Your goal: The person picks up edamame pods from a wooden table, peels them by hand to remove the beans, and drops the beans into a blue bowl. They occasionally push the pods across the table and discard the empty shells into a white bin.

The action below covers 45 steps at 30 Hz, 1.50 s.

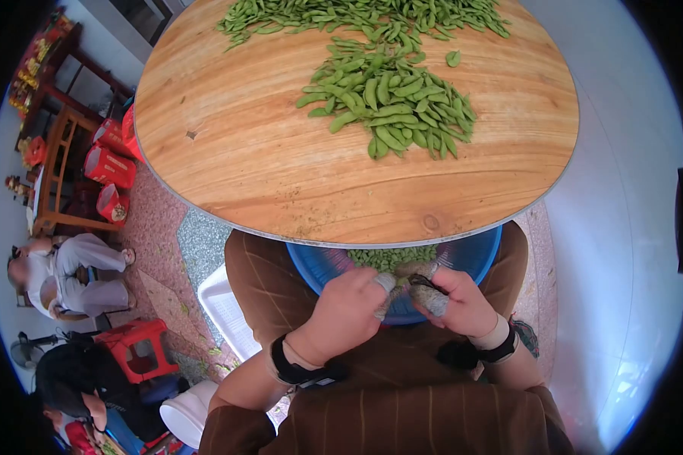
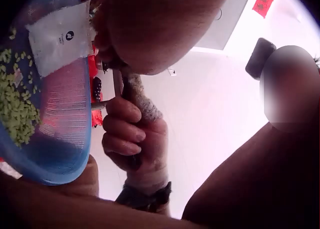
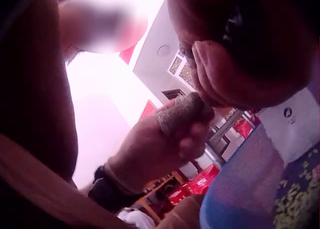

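Observation:
Over a blue basket (image 1: pixel 311 265), my left hand (image 1: pixel 347 311) and right hand (image 1: pixel 467 303) meet at their fingertips. Grey cloth covers wrap some fingers and thumbs of both. Between the fingertips they pinch a small green soybean pod (image 1: pixel 403 281), mostly hidden by the fingers. Curled fingers of the right hand (image 2: pixel 127 129) show in the left wrist view; the left hand (image 3: pixel 165 139) shows in the right wrist view. Shelled green beans (image 2: pixel 17 108) lie in the basket, with a white printed packet (image 2: pixel 62 36) at its side. The basket sits between the brown-clad thighs.
A round wooden table (image 1: pixel 235 152) stands in front, bearing a pile of soybean pods (image 1: pixel 402 98) and a larger heap (image 1: pixel 372 11) behind. Left are a white plastic basket (image 1: pixel 228 311), a white bucket (image 1: pixel 186 413), a red stool (image 1: pixel 136 345) and two seated people.

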{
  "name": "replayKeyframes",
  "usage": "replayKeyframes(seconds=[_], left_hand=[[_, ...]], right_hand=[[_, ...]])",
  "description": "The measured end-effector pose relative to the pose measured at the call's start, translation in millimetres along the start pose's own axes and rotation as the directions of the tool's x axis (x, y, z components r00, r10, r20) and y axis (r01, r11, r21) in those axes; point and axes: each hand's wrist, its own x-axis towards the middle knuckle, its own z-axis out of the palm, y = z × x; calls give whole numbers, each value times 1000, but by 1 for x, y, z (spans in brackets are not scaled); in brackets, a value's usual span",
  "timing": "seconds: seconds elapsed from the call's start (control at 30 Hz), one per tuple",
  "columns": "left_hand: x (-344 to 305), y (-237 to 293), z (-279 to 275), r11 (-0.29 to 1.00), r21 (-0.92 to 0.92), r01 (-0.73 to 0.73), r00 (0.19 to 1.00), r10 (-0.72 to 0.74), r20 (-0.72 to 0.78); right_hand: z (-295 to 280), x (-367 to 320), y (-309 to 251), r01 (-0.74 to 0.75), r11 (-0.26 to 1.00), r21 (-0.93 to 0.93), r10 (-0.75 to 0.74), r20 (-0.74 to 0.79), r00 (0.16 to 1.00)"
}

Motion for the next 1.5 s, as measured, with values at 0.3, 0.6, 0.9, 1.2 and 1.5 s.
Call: replayKeyframes(seconds=[0.3, 0.6, 0.9, 1.2, 1.5], left_hand=[[1, -17, 32, -749, -531, 397, 741, -80, 667], [-4, 10, 18, -416, -668, 617, 582, -330, 743], [-13, 23, 23, -563, -519, 644, 687, 126, 716], [-16, 21, 14, -247, -643, 725, 594, -249, 765], [-102, -52, -34, 707, 99, 700, 657, -692, 298]], right_hand=[[-15, 9, 18, 356, 530, -769, -502, 54, 863], [-9, -1, 18, 168, 979, -120, -180, -100, 979], [-10, -33, 8, 200, 980, 20, -201, 50, 978], [14, -30, 10, 362, 428, -828, -589, 48, 806], [-5, 14, 58, 2, 259, -966, -203, -52, 978]])
